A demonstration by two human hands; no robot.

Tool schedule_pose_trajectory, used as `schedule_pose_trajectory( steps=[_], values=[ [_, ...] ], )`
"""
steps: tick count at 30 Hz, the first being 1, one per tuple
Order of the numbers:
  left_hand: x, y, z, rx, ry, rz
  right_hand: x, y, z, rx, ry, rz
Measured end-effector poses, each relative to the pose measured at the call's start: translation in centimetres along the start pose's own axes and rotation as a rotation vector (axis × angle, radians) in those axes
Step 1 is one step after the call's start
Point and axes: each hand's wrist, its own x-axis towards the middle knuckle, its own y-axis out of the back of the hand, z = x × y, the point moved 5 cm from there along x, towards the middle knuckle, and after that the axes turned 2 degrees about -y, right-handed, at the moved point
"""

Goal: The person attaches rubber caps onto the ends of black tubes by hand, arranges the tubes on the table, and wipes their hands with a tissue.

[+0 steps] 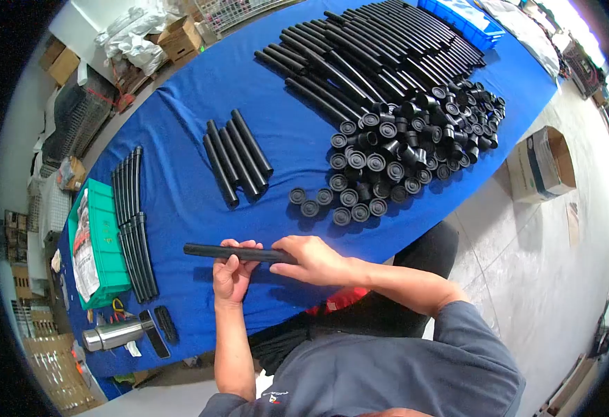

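A black tube (203, 250) lies level across both hands above the blue cloth. My left hand (235, 271) wraps its fingers and thumb around the tube's middle. My right hand (311, 258) closes over the tube's right end, which the palm hides. Just beyond the hands, several loose black tubes (238, 156) rest side by side on the cloth. Three black round caps (309, 208) sit close to my right hand, at the near edge of a large heap of such caps (388, 149).
Long rows of black tubes (374, 48) cover the far part of the blue-draped table (172, 208). On the left are stacked tubes (137, 250), a green crate (113, 278), a steel flask (113, 336) and a phone (154, 337). A blue basket (464, 24) stands far right; a cardboard box (544, 167) sits on the floor.
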Motion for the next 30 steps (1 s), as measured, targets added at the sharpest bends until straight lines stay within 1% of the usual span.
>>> schedule_pose_trajectory(
  steps=[2,3,6,7,10,13,17,18,20,23,24,26,27,30],
  values=[
    [0.2,-0.3,0.0,0.014,0.01,0.004,0.3,-0.2,0.9,0.082,-0.077,-0.105],
    [0.2,-0.4,0.0,0.022,0.016,0.008,0.2,-0.2,0.7,0.047,0.011,0.007],
    [0.1,-0.1,0.0,-0.031,0.03,0.058,-0.5,-0.7,-0.2,-0.121,0.124,0.108],
    [0.0,0.1,0.0,-0.024,0.017,0.05,-0.7,-0.8,-0.7,-0.182,0.15,0.103],
    [-0.2,0.4,0.0,-0.026,-0.008,0.024,-0.7,-0.6,-0.8,-0.147,0.127,0.098],
    [0.0,0.3,0.1,-0.048,0.002,0.008,-0.3,-0.9,0.9,0.051,-0.003,-0.06],
    [0.3,0.0,0.1,-0.066,0.047,0.018,-0.4,-0.2,-0.5,-0.125,0.095,0.121],
    [0.2,0.1,0.0,-0.083,0.054,0.025,-0.5,-0.2,-0.7,-0.138,0.103,0.114],
    [0.0,0.6,0.0,-0.08,0.018,-0.037,-0.6,-0.3,-0.9,-0.162,0.119,0.099],
    [0.0,0.6,0.2,-0.071,0.004,-0.081,-0.1,-0.2,0.0,0.154,-0.047,-0.064],
    [0.0,0.2,0.2,-0.067,0.005,-0.087,-0.1,-0.3,0.3,0.114,-0.008,-0.021],
    [0.0,-0.2,0.2,-0.048,0.031,-0.005,-0.3,-0.9,1.1,0.033,0.066,0.072],
    [0.2,-0.3,0.2,-0.039,0.044,0.034,-0.7,-0.5,0.1,-0.035,0.074,0.1],
    [0.1,0.2,0.0,-0.059,0.032,0.005,-1.0,-1.1,-0.8,-0.168,0.1,0.063]
  ],
)
